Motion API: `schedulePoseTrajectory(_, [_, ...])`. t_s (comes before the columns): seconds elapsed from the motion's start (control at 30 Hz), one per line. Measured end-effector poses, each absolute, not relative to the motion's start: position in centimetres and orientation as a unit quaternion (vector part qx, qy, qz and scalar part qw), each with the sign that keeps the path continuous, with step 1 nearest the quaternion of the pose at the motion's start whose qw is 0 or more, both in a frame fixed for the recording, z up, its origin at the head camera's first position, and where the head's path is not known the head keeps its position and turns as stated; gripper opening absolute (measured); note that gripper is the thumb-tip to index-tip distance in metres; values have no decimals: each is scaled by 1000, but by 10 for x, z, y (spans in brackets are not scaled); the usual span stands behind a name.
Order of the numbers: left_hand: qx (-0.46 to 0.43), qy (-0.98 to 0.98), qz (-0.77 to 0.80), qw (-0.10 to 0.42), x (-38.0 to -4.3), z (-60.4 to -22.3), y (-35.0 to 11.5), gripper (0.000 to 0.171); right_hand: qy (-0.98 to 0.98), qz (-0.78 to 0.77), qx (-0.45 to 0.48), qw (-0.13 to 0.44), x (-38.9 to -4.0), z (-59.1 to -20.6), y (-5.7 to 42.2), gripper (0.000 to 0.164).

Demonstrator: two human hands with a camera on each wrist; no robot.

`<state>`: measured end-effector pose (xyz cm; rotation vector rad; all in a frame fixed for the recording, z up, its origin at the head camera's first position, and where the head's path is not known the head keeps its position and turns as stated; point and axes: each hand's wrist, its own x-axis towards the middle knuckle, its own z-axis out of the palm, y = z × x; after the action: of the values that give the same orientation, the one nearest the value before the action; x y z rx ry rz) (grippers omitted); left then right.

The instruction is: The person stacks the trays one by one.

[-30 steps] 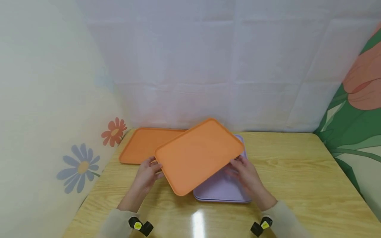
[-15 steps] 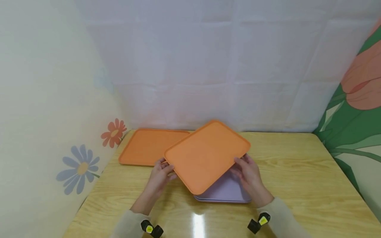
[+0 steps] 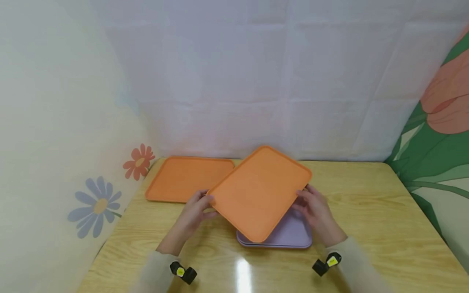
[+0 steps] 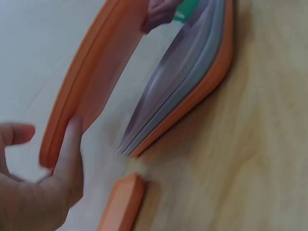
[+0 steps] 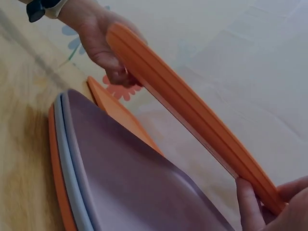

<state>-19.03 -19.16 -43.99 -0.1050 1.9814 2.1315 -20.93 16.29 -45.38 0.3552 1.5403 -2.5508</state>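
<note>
Both my hands hold an orange rectangular tray (image 3: 260,193) up over the table, turned at an angle. My left hand (image 3: 194,213) pinches its left corner, and my right hand (image 3: 316,207) grips its right-hand edge. Under it lies a stack of trays, partly hidden, with a purple tray (image 3: 293,232) uppermost. In the right wrist view, a pale blue-grey tray (image 5: 72,173) and an orange tray (image 5: 58,178) show beneath the purple one. The held tray stands apart from this stack in both wrist views.
Another orange tray (image 3: 187,179) lies flat at the back left of the wooden table (image 3: 377,215). A white cloth (image 3: 234,81) hangs behind the table. Walls with painted flowers (image 3: 99,205) stand at the left and right sides.
The held orange tray has shifted right and turned counterclockwise, its near corner swinging right. Both hands moved right with it, uncovering more of the orange tray at the back left.
</note>
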Motion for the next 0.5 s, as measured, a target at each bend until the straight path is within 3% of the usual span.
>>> schedulePoseTrajectory(0.17, [29,707,682,185,-204,-435,-206,54,527,-839,80,108,-214,-453,179,65])
schedulePoseTrajectory(0.5, [78,726,629,265,-225,-440,-197,60,547,-819,-16,172,-234,-454,201,66])
